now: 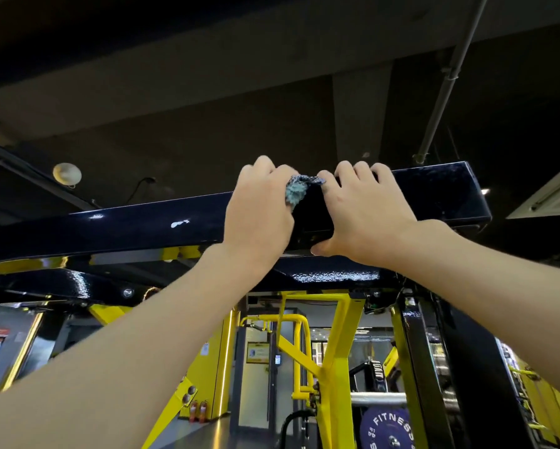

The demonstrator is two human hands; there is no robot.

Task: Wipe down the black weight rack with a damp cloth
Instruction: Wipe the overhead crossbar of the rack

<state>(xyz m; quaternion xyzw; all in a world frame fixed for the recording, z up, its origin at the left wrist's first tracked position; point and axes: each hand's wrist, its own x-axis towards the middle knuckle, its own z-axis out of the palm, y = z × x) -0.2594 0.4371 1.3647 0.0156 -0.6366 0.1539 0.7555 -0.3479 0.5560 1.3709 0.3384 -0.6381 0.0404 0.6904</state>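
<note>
I read the upper half of the view as dim: the ceiling (207, 76) is near black, with little detail. The lower half is bright, and the yellow frames (337, 351) look saturated. Glare: white streaks lie on the glossy black beam (126, 228) and on the plate (333, 275) below it. Sharpness is best at centre, where the left hand (259, 209), right hand (366, 215) and cloth (296, 189) resolve cleanly under even, soft light. The lower left corner is smeared. Wide-angle distortion bows the black beam and tilts the pipe (450, 76) at the edges.

Glossy black rack beam (142, 228) overhead, bunched blue-grey cloth (296, 189) on its top edge.
</note>
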